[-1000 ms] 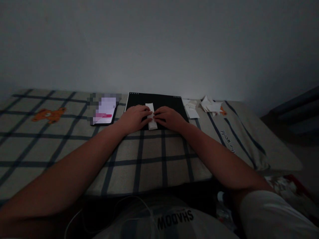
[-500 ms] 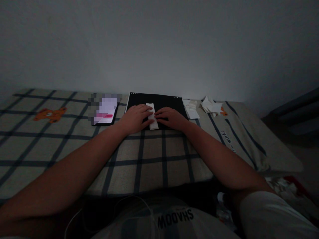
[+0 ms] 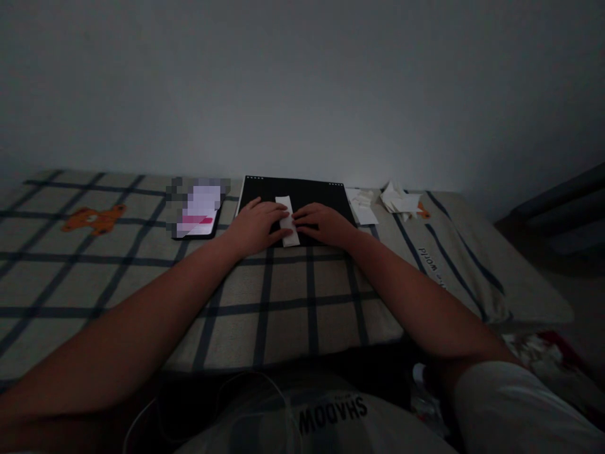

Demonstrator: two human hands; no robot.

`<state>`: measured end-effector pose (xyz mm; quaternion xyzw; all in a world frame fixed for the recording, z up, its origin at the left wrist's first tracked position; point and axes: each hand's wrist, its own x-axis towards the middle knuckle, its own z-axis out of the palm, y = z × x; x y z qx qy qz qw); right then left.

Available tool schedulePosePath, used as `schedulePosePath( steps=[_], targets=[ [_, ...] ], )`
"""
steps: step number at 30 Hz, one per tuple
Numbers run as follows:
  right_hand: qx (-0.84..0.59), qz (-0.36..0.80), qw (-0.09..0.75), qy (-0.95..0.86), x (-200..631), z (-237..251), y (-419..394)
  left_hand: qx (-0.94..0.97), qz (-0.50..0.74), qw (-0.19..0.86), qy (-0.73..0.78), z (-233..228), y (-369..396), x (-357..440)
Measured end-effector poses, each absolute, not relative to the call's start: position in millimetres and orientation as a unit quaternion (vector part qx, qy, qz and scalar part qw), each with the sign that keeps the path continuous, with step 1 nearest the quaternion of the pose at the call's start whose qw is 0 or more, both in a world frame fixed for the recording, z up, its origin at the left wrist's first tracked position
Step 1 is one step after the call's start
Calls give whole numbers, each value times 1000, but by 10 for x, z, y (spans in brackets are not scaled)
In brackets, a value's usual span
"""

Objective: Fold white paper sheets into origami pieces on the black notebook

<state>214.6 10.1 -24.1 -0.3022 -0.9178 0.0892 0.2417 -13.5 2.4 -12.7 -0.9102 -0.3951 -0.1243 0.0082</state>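
Observation:
A narrow folded strip of white paper [image 3: 288,223] lies lengthwise on a black pad [image 3: 309,190] with punched holes along its far edge. From the left side, my left hand [image 3: 255,226] rests fingertips and thumb on the strip, its fingers spread. My right hand [image 3: 327,224] lies on the pad with fingers stretched and apart, the tips touching the strip's right edge. Neither hand is wrapped round the paper. The pad's near side is partly hidden under both hands.
A phone [image 3: 198,211] with a lit screen lies left of the pad. White paper pieces [image 3: 363,207] and a crumpled paper pile [image 3: 399,200] sit to the right. The checked cloth [image 3: 288,302] covers the surface, which meets a wall [image 3: 293,88] behind.
A finger of my left hand has lifted away from the others and points up. The right hand and paper strip stay almost where they were.

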Motion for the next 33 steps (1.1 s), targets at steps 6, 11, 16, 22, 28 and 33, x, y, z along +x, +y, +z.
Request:
schedulePosePath(
  steps=[6,11,16,22,28,33],
  targets=[
    [-302,62,249,-918,2127,-243,73,-910,-131,8,-393,-122,19,-135],
    [-294,53,233,-925,2107,-228,54,-910,-133,1,-392,-120,22,-136],
    [-303,63,232,-922,2109,-230,61,-911,-126,-11,-393,-121,54,-141],
    [-301,62,239,-921,2102,-225,60,-917,-129,-8,-377,-116,82,-147],
    [-305,68,239,-919,2098,-221,59,-923,-144,-4,-357,-118,89,-156],
    [-307,72,233,-920,2090,-208,57,-926,-137,-23,-352,-97,124,-160]
  ],
)
